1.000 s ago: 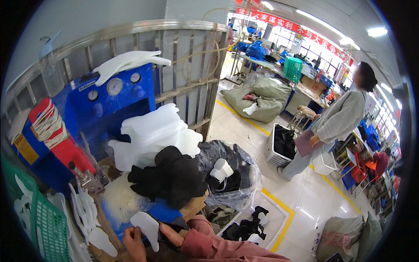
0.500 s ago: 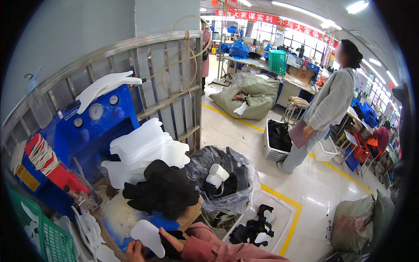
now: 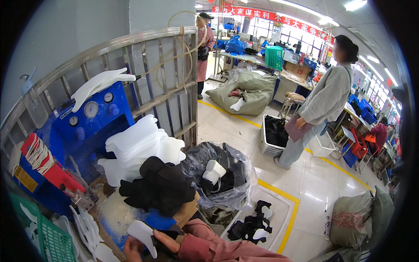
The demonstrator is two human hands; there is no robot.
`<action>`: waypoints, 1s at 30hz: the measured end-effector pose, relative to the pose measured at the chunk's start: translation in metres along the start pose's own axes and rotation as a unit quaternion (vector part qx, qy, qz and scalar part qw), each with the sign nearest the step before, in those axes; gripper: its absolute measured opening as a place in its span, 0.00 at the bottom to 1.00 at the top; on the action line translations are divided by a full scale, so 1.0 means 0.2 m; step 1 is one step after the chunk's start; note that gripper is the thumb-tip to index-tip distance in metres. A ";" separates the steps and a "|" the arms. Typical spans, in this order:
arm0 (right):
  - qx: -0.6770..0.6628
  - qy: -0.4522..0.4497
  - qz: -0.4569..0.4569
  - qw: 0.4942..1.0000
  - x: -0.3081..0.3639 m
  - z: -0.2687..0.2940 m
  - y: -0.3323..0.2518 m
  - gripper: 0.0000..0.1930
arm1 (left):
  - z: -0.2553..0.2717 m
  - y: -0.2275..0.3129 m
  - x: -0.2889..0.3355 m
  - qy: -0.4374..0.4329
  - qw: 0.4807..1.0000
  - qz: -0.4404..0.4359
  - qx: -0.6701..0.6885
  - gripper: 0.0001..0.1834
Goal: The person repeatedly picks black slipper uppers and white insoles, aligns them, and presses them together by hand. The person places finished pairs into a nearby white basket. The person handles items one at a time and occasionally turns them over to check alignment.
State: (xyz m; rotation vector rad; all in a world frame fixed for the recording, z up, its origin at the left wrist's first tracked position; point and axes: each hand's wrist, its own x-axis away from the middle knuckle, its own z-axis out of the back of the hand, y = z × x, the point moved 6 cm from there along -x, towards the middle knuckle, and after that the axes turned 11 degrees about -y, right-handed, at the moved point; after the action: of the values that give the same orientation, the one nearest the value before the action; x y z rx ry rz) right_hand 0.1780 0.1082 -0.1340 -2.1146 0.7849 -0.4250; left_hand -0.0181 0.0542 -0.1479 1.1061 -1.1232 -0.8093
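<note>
Hands at lower edge: right hand [image 3: 166, 239] and left hand [image 3: 132, 252] grip pinching white foam piece [image 3: 144, 232].

A grey wall [image 3: 65, 30] rose at the left behind a metal railing [image 3: 144, 48]. The pale tiled floor [image 3: 314, 192] shone, crossed by yellow lines [image 3: 283, 192]. Far off stood cluttered tables [image 3: 248, 56] and a green crate [image 3: 273, 57], beneath a red banner [image 3: 270, 15] and bright ceiling strip lights [image 3: 301, 5]. Windows [image 3: 384, 78] lit the right side. Stuffed grey sacks [image 3: 244, 89] lay on the floor.
</note>
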 end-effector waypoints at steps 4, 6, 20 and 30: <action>-0.037 -0.015 -0.041 0.998 0.03 -0.10 -0.09 0.34 | 0.07 0.22 0.09 0.155 0.952 -0.223 -0.142 0.28; 0.013 -0.022 -0.003 1.000 0.04 -0.21 -0.16 0.33 | -0.10 0.38 0.10 0.106 0.901 -0.308 -0.288 0.30; 0.063 -0.047 0.173 0.982 0.01 -0.22 -0.31 0.40 | -0.68 0.66 0.30 0.022 0.886 -0.372 -0.275 0.40; 0.023 0.198 0.203 0.959 0.26 0.09 -0.57 0.33 | -1.00 0.36 0.61 -0.247 0.868 -0.242 -0.355 0.56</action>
State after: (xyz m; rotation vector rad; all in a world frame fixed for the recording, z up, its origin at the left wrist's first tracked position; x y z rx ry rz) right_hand 0.2702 0.1374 -0.0534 -1.7805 1.3920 -0.6429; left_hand 0.2045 0.0141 -0.0557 0.5443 -0.8166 -1.8122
